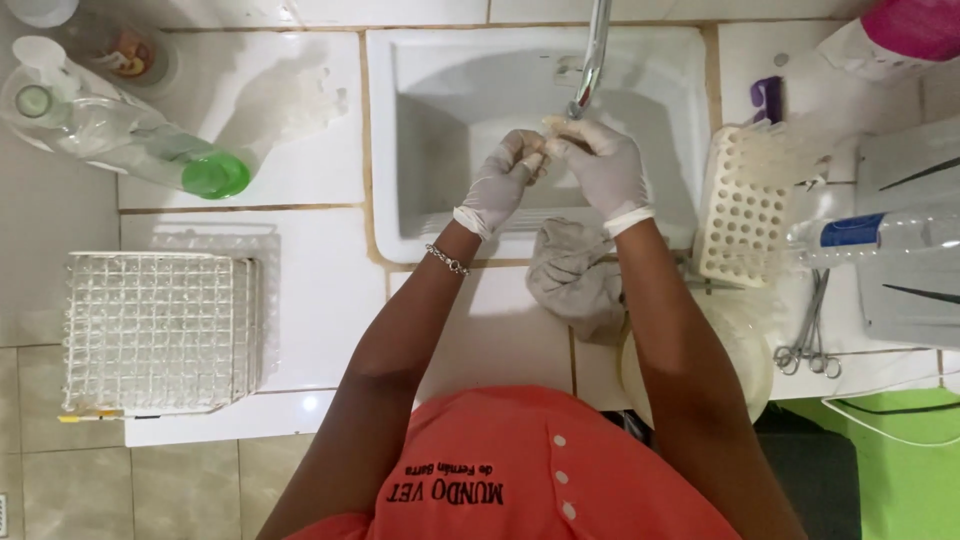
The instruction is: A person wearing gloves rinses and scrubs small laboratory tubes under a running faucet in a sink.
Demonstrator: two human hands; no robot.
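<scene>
Test tube, small and clear, sits between your two gloved hands directly under the tap spout, over the white sink basin; only its pale end shows, the remainder being covered by your fingers. Your left hand, in a white glove, is curled closed with its fingertips pinched at the tube's near end. Your right hand, likewise gloved, is clenched round the tube from the other side, and the two hands touch at the knuckles. A beaded bracelet circles your left wrist. A crumpled grey cloth lies on the front edge of the sink, just beside your right forearm. To the right of the basin stands a white perforated tube rack, with a clear bottle bearing a blue label lying beyond it and metal forceps on the tile below. To the left, on the white tiled counter, a wire rack packed with glass tubes stands well apart from your hands, and a clear bottle with a green cap lies on its side above it.
</scene>
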